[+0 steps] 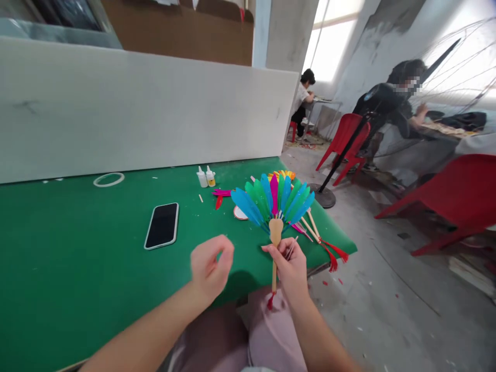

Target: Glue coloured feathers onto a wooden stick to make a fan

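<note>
My right hand [292, 263] is closed around the wooden handle of a feather fan [276, 232], held upright over the table's front edge. Blue and green feathers spread from its wooden head, with one magenta feather in the middle. A red tassel [270, 300] hangs from the handle's lower end. Thin pale sticks [291, 249] also show between the right fingers. To the left of the fan, my left hand [212, 266] is raised and slightly blurred, with its fingers curled in and no object visible in them. It is apart from the fan.
On the green table [96, 268] lie a phone [163, 226], a white ring [109, 179], two small glue bottles [206, 177], magenta feathers [222, 193] and finished fans with red tassels [333, 261]. A white panel [155, 108] stands behind. Red chairs [445, 201] and two people are to the right.
</note>
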Motion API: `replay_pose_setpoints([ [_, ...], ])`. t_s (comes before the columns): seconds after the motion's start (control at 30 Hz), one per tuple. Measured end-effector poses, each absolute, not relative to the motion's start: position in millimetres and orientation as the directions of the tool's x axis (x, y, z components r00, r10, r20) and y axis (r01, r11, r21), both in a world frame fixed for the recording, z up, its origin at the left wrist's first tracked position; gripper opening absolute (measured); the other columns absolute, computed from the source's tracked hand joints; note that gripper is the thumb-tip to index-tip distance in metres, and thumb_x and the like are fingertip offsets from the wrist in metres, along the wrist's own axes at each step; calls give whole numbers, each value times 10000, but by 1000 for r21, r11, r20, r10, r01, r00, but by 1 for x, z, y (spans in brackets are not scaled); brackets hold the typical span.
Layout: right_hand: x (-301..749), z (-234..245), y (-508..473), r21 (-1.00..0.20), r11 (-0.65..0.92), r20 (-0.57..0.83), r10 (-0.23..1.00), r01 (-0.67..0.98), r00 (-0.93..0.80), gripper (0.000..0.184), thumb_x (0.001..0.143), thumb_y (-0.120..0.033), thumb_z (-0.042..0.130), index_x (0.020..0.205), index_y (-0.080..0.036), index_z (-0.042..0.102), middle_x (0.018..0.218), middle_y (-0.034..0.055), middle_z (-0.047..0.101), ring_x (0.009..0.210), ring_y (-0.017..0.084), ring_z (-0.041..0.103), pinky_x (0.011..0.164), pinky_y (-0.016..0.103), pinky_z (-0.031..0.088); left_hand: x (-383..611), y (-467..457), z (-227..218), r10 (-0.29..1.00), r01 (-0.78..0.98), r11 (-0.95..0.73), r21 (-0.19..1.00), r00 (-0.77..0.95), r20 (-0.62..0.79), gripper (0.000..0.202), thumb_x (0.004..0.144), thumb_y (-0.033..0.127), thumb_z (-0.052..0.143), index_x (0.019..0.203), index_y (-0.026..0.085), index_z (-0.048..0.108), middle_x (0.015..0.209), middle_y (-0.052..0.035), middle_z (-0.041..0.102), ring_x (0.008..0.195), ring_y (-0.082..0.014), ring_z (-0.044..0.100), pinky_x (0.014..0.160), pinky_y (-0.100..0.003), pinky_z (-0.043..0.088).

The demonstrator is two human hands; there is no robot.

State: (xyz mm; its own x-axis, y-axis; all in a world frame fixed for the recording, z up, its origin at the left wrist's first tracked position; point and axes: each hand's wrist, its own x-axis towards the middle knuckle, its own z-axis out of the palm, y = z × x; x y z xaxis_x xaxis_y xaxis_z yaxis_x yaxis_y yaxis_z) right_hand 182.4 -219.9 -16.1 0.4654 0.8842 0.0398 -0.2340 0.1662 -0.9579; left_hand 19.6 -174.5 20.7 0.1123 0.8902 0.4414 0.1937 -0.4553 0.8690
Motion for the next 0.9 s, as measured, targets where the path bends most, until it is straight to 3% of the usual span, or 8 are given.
replay_pose_setpoints([
  [0.03,182,-15,-219,-955,173,42,884,-242,466,379,671,-405,726,654,-198,407,604,-64,448,646,118,604,611,226,463,32,-179,14,923,144,-370,918,166,346,339,840,447,508,754,158,662,656,-38,631,588,-118,561,536,-221,451],
  [0.1,181,-15,-221,-952,174,43,891,-253,452,364,647,-385,741,647,-194,432,587,-74,434,549,80,523,543,206,431,56,-190,3,955,4,-90,996,284,85,350,812,456,534,952,163,665,785,-54,687,698,-151,617,564,-227,473],
  [0.17,182,-18,-226,-951,166,41,904,-260,426,351,623,-362,752,629,-188,448,573,-77,438,497,57,446,492,193,394,76,-200,-3,962,-112,66,991,270,-33,343,730,428,645,942,161,674,826,-47,703,749,-151,630,650,-229,493],
  [0.3,191,-24,-244,-953,126,18,932,-276,361,337,600,-322,767,598,-186,459,524,-82,454,433,50,407,417,187,350,99,-216,-1,976,-237,143,961,196,-97,191,663,329,731,721,153,686,761,-24,710,737,-134,631,713,-220,479],
  [0.5,215,-27,-254,-936,158,-13,878,-314,479,280,672,-394,724,739,-164,579,621,-28,610,310,25,347,300,195,235,110,-229,7,981,-339,193,921,96,-170,206,618,318,770,713,156,685,713,-22,719,689,-149,666,678,-240,504],
  [0.63,216,-24,-247,-917,188,-36,840,-351,542,324,662,-439,719,765,-153,608,472,-68,516,289,24,311,287,188,217,115,-235,7,979,-315,203,927,100,-180,215,585,305,783,697,148,689,704,-21,719,671,-144,665,670,-234,507],
  [0.9,211,-15,-249,-885,200,-47,859,-420,510,311,654,-417,734,648,-156,564,453,-76,476,289,8,280,290,168,223,114,-238,5,979,-241,201,949,70,-190,251,582,330,769,729,139,699,732,-46,721,648,-156,644,664,-270,500],
])
